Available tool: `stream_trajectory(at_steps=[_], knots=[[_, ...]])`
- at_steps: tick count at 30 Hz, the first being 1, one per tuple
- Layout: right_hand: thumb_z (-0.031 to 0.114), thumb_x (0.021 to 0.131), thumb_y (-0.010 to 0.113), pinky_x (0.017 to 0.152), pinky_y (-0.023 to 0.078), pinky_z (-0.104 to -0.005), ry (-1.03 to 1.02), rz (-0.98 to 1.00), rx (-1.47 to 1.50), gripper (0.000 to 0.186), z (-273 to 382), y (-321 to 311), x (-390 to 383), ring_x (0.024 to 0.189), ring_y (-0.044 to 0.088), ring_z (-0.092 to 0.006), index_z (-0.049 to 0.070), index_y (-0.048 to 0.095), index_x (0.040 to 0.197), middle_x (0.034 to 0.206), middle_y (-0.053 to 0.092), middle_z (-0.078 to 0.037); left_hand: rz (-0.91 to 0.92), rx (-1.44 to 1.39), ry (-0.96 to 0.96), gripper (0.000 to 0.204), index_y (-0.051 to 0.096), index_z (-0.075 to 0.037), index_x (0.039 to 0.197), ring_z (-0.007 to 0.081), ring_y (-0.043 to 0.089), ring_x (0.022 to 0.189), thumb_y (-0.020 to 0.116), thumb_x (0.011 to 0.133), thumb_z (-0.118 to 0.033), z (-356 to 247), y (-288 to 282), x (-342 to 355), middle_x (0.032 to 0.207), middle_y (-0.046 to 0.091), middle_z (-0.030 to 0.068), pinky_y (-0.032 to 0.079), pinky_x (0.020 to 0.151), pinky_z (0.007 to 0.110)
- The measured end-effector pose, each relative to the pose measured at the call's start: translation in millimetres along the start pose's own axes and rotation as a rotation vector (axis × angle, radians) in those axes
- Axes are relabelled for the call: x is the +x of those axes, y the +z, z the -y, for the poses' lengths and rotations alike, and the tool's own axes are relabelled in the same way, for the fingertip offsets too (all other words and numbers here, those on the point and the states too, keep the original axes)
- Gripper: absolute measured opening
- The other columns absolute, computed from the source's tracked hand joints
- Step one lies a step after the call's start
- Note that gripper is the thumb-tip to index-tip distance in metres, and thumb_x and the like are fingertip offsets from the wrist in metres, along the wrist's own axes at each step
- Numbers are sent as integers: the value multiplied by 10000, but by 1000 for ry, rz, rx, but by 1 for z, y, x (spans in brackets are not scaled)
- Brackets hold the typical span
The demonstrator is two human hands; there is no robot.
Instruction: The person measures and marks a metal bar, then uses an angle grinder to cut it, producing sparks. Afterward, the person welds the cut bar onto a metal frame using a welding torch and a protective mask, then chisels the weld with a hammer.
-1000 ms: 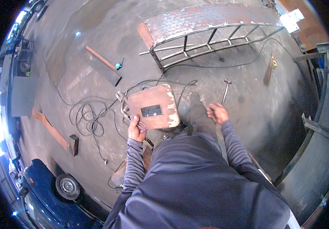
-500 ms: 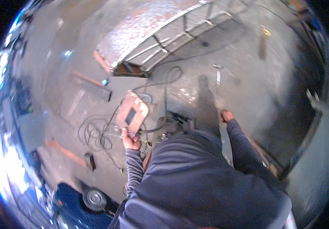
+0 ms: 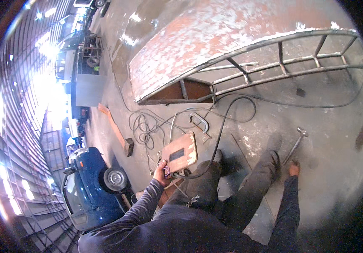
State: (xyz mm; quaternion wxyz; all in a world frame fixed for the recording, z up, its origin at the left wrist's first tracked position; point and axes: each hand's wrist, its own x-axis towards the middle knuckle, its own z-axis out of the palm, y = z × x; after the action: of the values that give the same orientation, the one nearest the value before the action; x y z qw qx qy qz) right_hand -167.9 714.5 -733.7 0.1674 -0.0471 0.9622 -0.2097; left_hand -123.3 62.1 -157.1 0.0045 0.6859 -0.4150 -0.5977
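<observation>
**Left hand on welding shield, right hand at hammer**

Left hand (image 3: 163,172) is clenched on the handle of the welding shield (image 3: 180,152), held above the concrete floor (image 3: 329,126). Shield's long axis runs from the hand up and to the right, window face up. Right hand (image 3: 294,168) sits at the lower end of the hammer (image 3: 296,143); grip unclear. Hammer lies on the floor, head pointing up-right toward the steel frame (image 3: 274,67). Cables (image 3: 147,126) coil near the shield.

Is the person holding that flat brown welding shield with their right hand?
No: the left hand grips the flat brown board-like welding shield at its lower edge, while the right hand reaches toward the metal hammer on the concrete floor.
</observation>
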Motion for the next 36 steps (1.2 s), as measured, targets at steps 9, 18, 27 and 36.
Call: stream_trajectory(at_steps=[9, 18, 27, 36], knots=[[381, 941, 611, 1037, 428, -434, 837, 145, 448, 532, 3, 46, 77, 1202, 562, -399, -51, 599, 1251, 1267, 621, -248, 146, 21, 18, 394, 592, -103, 1266, 248, 655, 1090, 639, 937, -314, 3, 41, 38, 1219, 677, 66, 505, 969, 395], [277, 885, 614, 808, 521, -473, 585, 7, -92, 308, -74, 164, 80, 851, 665, -387, -8, 707, 958, 929, 717, -177, 33, 157, 51, 361, 612, -122, 1158, 102, 572, 584, 660, 934, -402, 19, 66, 78, 944, 703, 8, 329, 418, 213], [248, 846, 519, 603, 499, -388, 584, 610, 1129, 315, 38, -32, 49, 628, 616, -262, -11, 655, 728, 711, 661, -147, 129, -12, -37, 363, 609, -113, 1185, 223, 685, 939, 666, 926, -361, -7, 46, 9, 1084, 704, 60, 542, 725, 347], [52, 795, 687, 584, 522, -325, 583, 334, 985, 444, 218, -442, -108, 639, 604, -179, -16, 560, 1214, 820, 607, -89, -71, -324, 165, 198, 583, -183, 928, 119, 520, 469, 706, 904, -336, -22, 51, -78, 704, 590, -35, 351, 351, 263]])
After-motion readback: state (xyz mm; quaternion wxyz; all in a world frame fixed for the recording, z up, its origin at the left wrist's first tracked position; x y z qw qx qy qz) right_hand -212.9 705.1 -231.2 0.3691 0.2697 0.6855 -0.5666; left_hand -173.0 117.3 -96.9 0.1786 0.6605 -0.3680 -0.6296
